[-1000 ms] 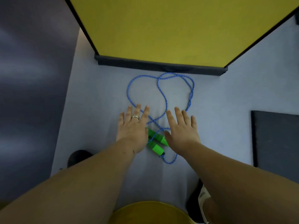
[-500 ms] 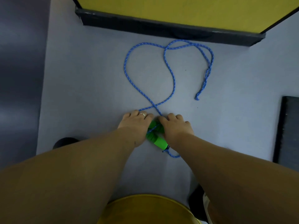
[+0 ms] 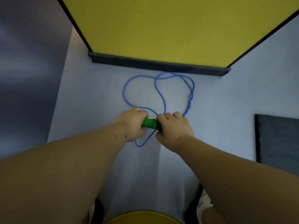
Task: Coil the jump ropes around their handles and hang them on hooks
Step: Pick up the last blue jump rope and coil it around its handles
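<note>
On the pale grey floor, below a yellow panel with a dark base strip, I see 2 bare hands closed around the green handles of a blue jump rope. My reading is that the task sits at its opening step: the handles are gathered side by side, and no turn of rope looks wound on them yet. The left hand, a ring on 1 finger, wraps its curled fingers over the handles' left end; the right hand grips the right end the same way, so only a short green stretch shows between them. Beyond the knuckles the rope lies slack in 2 loops reaching almost to the base strip, and 1 small loop trails back between the wrists. Next, I judge, 1 hand must hold both handles together while the other takes up the slack to wind it. No hooks are in view. A dark mat lies well apart at right.
</note>
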